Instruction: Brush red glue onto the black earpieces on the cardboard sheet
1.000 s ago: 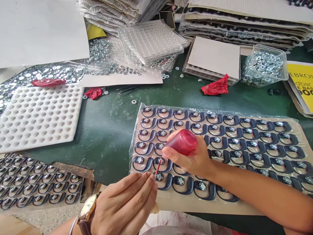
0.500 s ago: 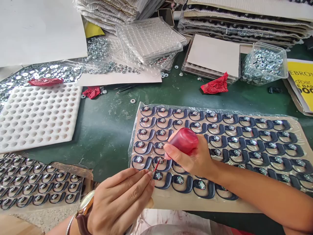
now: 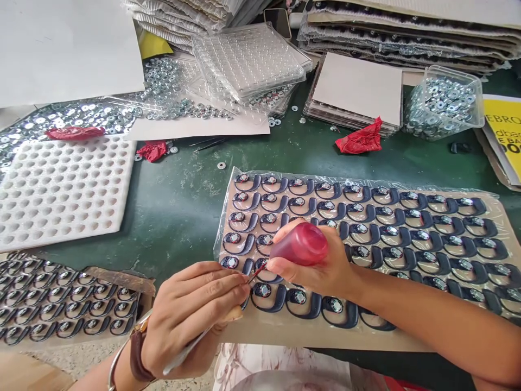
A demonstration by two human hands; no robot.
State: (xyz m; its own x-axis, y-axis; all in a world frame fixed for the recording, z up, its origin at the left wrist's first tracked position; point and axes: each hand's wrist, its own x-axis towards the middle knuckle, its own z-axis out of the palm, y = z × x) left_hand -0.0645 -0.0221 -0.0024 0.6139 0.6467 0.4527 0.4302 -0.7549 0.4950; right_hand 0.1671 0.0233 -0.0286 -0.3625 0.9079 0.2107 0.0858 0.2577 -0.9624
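My right hand (image 3: 321,266) is wrapped round a small red bottle (image 3: 300,244), tilted with its mouth toward the left. My left hand (image 3: 191,317) pinches a thin red-tipped stick (image 3: 257,270), whose tip sits at the bottle's mouth. Both hands hover over a cardboard sheet (image 3: 325,336) wrapped in clear film and covered with rows of dark blue ear-hook parts (image 3: 391,228) with shiny round metal centres. A watch with a brown strap is on my left wrist.
A white foam tray with round holes (image 3: 61,190) lies at the left, and another sheet of ear-hook parts (image 3: 61,304) sits below it. Loose metal washers (image 3: 163,92), clear blister trays (image 3: 248,60), a tub of washers (image 3: 443,100), red rags (image 3: 360,140) and stacked cardboard fill the back.
My left hand has lifted the stick's tip from an ear-hook part on the sheet up to the bottle's mouth. The bottle has tipped slightly lower toward the stick.
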